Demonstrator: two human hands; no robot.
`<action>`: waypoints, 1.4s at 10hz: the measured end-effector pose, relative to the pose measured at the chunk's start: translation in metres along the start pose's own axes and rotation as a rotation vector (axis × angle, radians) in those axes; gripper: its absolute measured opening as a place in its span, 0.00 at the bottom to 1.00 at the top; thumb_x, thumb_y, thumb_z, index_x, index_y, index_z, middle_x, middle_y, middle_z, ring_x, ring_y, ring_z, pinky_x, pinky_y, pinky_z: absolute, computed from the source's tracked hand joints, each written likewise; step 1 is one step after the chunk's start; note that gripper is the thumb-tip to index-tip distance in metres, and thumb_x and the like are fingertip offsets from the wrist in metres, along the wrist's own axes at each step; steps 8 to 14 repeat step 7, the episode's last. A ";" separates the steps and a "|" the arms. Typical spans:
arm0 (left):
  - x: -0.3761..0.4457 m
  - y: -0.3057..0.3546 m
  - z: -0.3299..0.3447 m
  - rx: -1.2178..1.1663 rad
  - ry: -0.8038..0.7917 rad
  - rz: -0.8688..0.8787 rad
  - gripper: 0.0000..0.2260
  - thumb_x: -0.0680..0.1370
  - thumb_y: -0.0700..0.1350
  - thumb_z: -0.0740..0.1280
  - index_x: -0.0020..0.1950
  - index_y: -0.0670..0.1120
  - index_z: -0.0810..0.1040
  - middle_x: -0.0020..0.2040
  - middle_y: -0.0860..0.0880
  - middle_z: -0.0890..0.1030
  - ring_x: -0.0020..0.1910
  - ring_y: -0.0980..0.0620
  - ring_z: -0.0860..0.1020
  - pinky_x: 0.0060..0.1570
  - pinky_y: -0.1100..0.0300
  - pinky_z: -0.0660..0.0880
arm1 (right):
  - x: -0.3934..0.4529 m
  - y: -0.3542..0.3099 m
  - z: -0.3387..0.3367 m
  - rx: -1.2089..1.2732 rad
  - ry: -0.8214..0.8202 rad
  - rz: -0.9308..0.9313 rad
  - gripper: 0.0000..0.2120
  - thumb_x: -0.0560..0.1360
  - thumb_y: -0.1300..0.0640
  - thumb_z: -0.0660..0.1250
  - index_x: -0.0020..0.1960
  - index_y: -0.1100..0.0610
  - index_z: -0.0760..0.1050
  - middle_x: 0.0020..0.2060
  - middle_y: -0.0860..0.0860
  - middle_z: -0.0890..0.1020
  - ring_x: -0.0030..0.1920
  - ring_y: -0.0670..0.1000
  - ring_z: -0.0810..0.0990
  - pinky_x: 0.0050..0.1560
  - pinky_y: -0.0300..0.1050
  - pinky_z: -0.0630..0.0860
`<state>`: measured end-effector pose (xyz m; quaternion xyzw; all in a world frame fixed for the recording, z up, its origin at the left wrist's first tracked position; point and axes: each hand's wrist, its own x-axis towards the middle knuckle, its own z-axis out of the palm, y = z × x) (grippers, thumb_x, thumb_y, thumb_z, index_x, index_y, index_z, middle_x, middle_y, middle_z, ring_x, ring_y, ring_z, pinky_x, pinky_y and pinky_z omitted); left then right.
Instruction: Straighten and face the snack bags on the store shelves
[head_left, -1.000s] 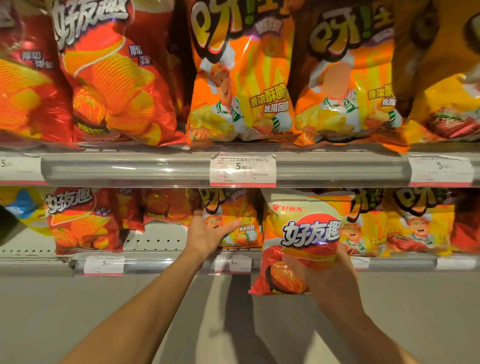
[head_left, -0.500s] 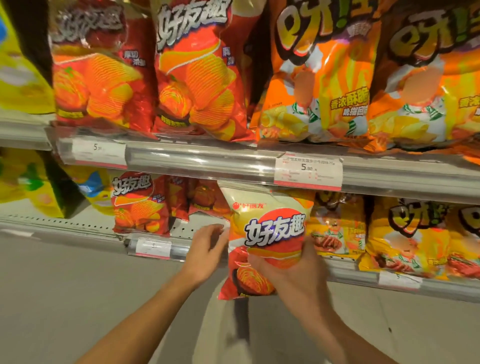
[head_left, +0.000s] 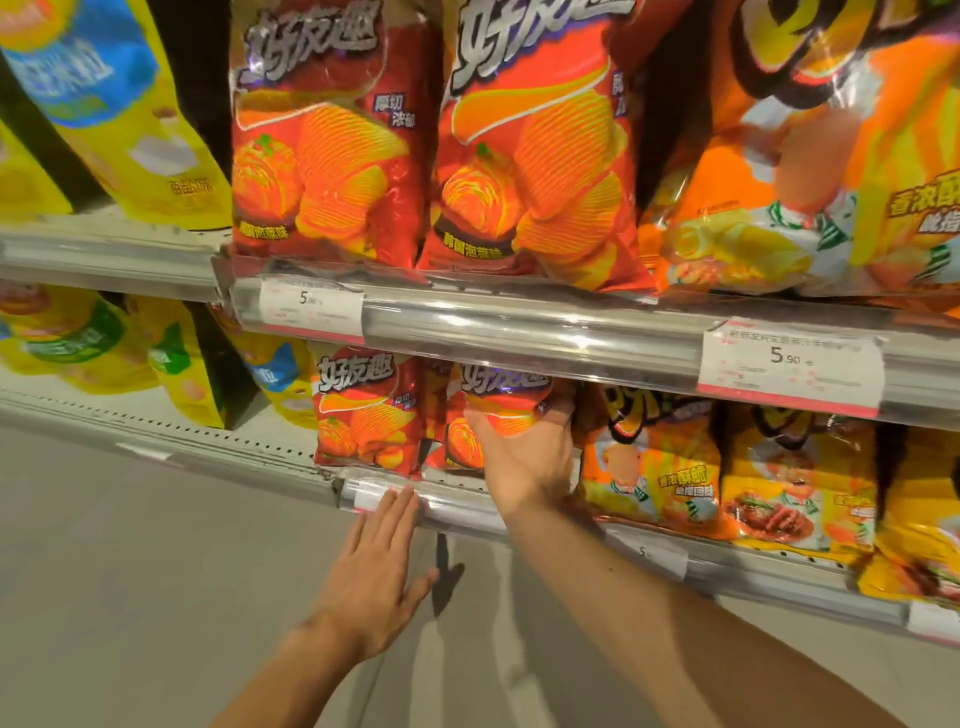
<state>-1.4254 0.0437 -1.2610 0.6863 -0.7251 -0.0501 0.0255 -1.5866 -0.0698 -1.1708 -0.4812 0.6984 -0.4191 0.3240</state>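
A red chip bag (head_left: 498, 410) stands on the lower shelf (head_left: 467, 506), and my right hand (head_left: 524, 457) grips its front, thumb at the left and fingers curled round its right edge. A matching red chip bag (head_left: 363, 415) stands upright just to its left. My left hand (head_left: 379, 566) is flat with straight fingers, its fingertips touching the lower shelf's front rail by a price tag (head_left: 369, 499). Orange snack bags (head_left: 654, 457) stand right of the held bag.
The upper shelf rail (head_left: 519, 332) juts out above my hands, with red chip bags (head_left: 524, 145) and orange bags (head_left: 805, 156) on it. Yellow bags (head_left: 171, 358) fill the left section. Grey floor (head_left: 130, 571) lies below.
My right hand has carried the red bag from in front of the shelf into the gap beside the other red bag. My left hand has dropped from the shelf gap to the front rail.
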 end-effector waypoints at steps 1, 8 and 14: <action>0.002 0.007 -0.002 0.001 -0.009 -0.010 0.36 0.82 0.65 0.48 0.79 0.48 0.34 0.80 0.50 0.34 0.78 0.51 0.31 0.75 0.57 0.30 | 0.006 0.011 0.011 -0.043 0.020 -0.032 0.52 0.63 0.33 0.79 0.75 0.59 0.62 0.67 0.58 0.77 0.68 0.60 0.74 0.66 0.56 0.74; 0.030 0.019 -0.044 -0.680 0.147 -0.349 0.21 0.78 0.37 0.68 0.71 0.40 0.71 0.66 0.45 0.73 0.67 0.45 0.71 0.66 0.59 0.64 | -0.008 0.038 -0.010 -0.076 -0.211 -0.013 0.58 0.64 0.41 0.82 0.80 0.59 0.53 0.73 0.57 0.66 0.73 0.58 0.68 0.69 0.47 0.68; 0.030 0.019 -0.044 -0.680 0.147 -0.349 0.21 0.78 0.37 0.68 0.71 0.40 0.71 0.66 0.45 0.73 0.67 0.45 0.71 0.66 0.59 0.64 | -0.008 0.038 -0.010 -0.076 -0.211 -0.013 0.58 0.64 0.41 0.82 0.80 0.59 0.53 0.73 0.57 0.66 0.73 0.58 0.68 0.69 0.47 0.68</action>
